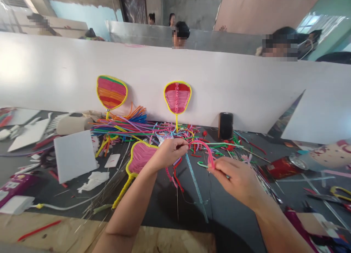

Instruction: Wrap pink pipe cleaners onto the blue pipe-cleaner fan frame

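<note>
A bright pink pipe cleaner (pixel 203 143) arches between my two hands above the dark tabletop. One end is pinched in the fingertips of my left hand (pixel 172 150). The fingers of my right hand (pixel 234 174) are closed on the other end, where the pink strand looks doubled. Partly behind my left hand and forearm lies a pink fan shape (pixel 139 157) with a yellow rim and a yellow handle. A light blue pipe cleaner (pixel 196 187) runs along the table below my hands. Short red and pink pieces (pixel 177 176) lie beside it.
Two finished-looking fans, one striped (pixel 112 92) and one pink (pixel 177 97), lean on a white partition (pixel 233 81). A pipe-cleaner heap (pixel 128 125) spreads before them. A black phone-like object (pixel 225 125), a red can (pixel 286 166) and scissors (pixel 329 198) sit to the right. Several people are behind the partition.
</note>
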Action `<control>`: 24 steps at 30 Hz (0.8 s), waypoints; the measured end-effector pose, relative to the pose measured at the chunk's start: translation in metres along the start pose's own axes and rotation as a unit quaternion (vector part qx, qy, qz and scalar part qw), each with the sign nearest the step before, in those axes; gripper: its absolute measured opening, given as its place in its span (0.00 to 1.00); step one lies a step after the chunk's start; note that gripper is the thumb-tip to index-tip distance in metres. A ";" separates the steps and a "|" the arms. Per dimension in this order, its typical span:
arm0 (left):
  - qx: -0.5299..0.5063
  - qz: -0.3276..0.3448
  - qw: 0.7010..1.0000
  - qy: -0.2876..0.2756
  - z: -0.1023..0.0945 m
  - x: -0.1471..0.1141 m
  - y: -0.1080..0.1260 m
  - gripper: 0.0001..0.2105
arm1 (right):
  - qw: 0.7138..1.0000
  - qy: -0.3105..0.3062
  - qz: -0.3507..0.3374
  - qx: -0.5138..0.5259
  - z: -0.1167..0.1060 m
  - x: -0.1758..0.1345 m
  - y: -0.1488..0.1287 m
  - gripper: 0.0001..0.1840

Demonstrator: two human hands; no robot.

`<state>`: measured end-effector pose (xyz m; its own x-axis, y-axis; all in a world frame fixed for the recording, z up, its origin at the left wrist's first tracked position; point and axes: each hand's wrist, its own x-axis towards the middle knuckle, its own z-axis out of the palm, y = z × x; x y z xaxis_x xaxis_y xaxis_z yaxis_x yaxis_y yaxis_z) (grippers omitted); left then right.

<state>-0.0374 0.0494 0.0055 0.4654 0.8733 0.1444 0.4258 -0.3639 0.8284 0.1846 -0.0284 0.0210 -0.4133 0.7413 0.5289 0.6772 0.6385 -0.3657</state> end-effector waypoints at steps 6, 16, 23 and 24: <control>-0.083 -0.012 0.996 -0.007 -0.008 -0.001 0.002 0.11 | 0.974 0.009 0.081 0.210 0.003 -0.022 0.033 0.19; -0.181 0.012 0.981 -0.065 -0.004 -0.001 0.002 0.14 | 0.851 -0.081 0.178 0.488 0.036 -0.016 0.065 0.21; -0.207 0.004 0.976 -0.070 -0.003 -0.001 0.001 0.15 | 0.786 -0.192 0.100 0.579 0.047 -0.017 0.046 0.15; -0.220 0.005 0.973 -0.074 -0.003 -0.001 0.001 0.15 | 0.783 -0.191 0.102 0.583 0.050 -0.019 0.046 0.17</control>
<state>-0.0391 0.0491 0.0078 0.5887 0.8020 0.1010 0.0629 -0.1700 0.9834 0.1929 -0.0028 -0.0436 -0.6713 0.7182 0.1832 -0.1724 0.0891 -0.9810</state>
